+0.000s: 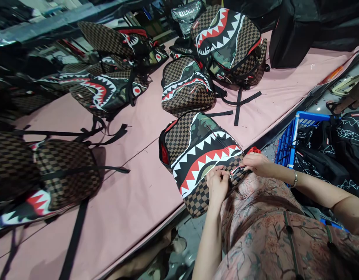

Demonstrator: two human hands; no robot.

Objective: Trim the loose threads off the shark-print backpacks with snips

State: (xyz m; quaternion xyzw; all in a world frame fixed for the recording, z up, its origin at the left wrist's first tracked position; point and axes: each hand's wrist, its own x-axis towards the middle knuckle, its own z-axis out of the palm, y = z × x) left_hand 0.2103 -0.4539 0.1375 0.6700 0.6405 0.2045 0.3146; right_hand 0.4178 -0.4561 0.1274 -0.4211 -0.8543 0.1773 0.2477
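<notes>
We have the checkered backpack [208, 155] at the near edge of the pink counter [138, 171], our left hand [218, 184] pinching it beside the zipper [236, 170]. Our right hand [257, 164] curls at its corner, though we cannot tell what those fingers grip. Handling seems midway: its red-lined side [164, 152] gapes, and we cannot tell whether the other backpacks [188, 87] are finished.
</notes>
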